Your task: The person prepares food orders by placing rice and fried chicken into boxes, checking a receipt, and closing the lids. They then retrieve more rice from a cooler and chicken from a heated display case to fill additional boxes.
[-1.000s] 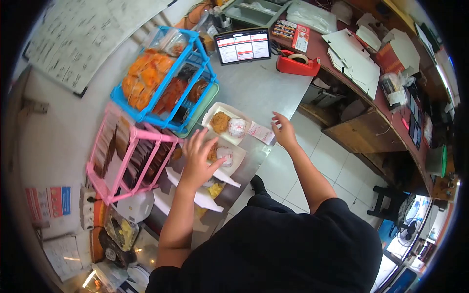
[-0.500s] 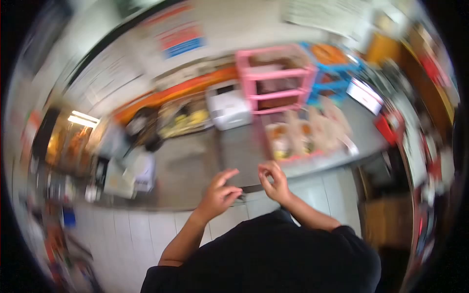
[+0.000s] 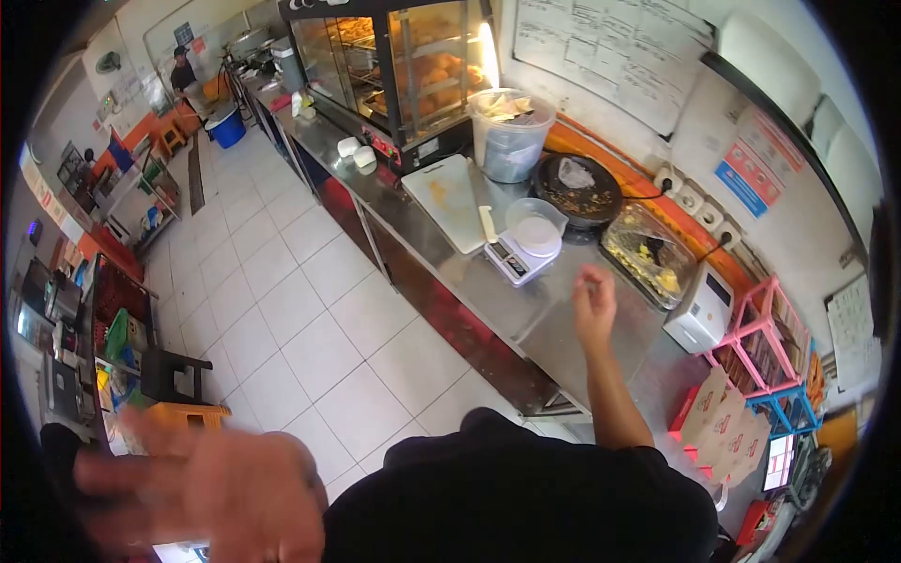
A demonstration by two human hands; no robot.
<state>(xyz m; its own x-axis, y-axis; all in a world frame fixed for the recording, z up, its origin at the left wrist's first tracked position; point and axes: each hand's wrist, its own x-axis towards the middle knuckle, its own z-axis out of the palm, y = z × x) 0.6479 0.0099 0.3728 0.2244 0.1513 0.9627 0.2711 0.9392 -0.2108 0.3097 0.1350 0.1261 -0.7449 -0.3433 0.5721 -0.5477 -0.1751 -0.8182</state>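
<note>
My right hand [image 3: 594, 305] hovers over the steel counter [image 3: 526, 314] with its fingers loosely apart and nothing in it. It is nearest a white scale [image 3: 514, 261] carrying a clear bowl [image 3: 537, 228]. A white cutting board [image 3: 449, 199] with a knife [image 3: 488, 224] lies just beyond the scale. My left hand [image 3: 211, 493] is low at the bottom left, close to the camera. It is blurred, its fingers are spread, and it holds nothing. It hangs above the tiled floor.
A heated display case [image 3: 404, 61], a plastic tub [image 3: 510, 136], a black pan [image 3: 577, 188], a clear food container [image 3: 648, 255] and a white device [image 3: 702, 311] line the counter. Pink rack [image 3: 765, 338] and folded boxes [image 3: 723, 422] stand at right. White floor tiles [image 3: 300, 319] spread left; a person [image 3: 183, 68] stands far back.
The view has swung left from the packing counter to the cooking counter. My hands, close together half a second ago, have parted: the right over the counter, the left swung low left.
</note>
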